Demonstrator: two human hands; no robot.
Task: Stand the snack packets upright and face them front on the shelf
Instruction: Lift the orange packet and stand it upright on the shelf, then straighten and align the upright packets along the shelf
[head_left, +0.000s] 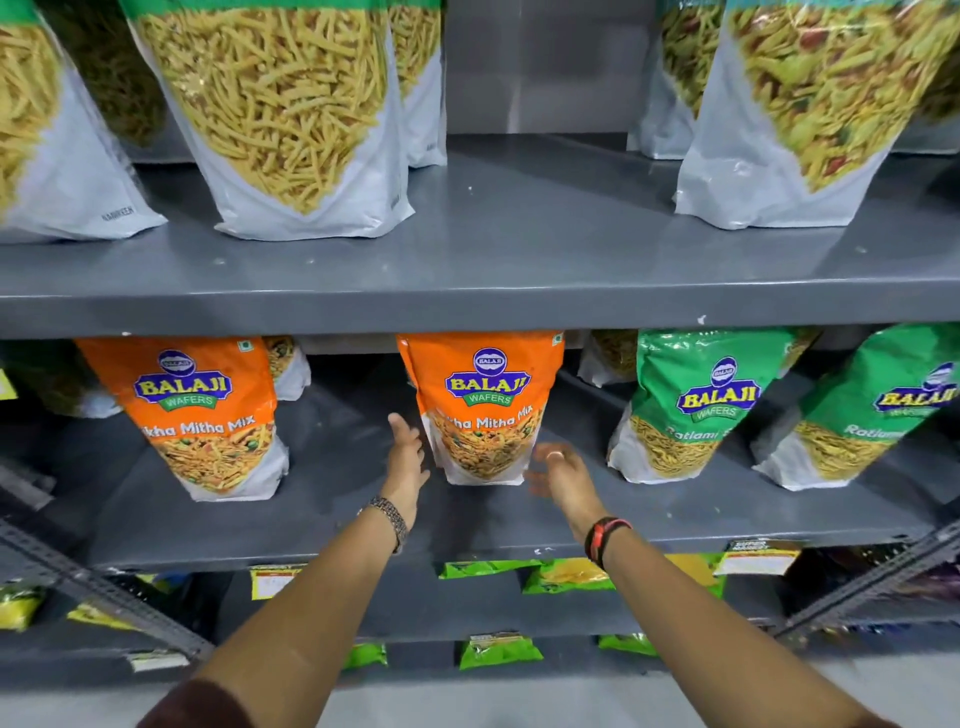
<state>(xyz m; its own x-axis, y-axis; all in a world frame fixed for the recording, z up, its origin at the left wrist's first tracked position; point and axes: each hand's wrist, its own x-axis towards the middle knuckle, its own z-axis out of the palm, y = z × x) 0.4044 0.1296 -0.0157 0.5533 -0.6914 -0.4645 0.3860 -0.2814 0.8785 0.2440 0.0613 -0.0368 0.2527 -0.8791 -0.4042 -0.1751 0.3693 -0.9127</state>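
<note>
Where the head view looks down on grey metal shelving, an orange packet is seen standing upright on the middle shelf, its front label turned outward. It is flanked by both hands: the left hand is held flat just beside its left edge, fingers straight and released, and whether skin meets foil cannot be told. The right hand is spread loosely near the lower right corner, gripping nothing, slightly blurred. A metal bracelet is worn on the left wrist, a red and black band on the right.

A second orange packet is stood well to the left, leaning a little. Two green packets are placed to the right, tilted. On the upper shelf, large clear-fronted bags of yellow sticks are lined up. Below, small green and yellow packs are laid flat. Nothing is set between hands and packet.
</note>
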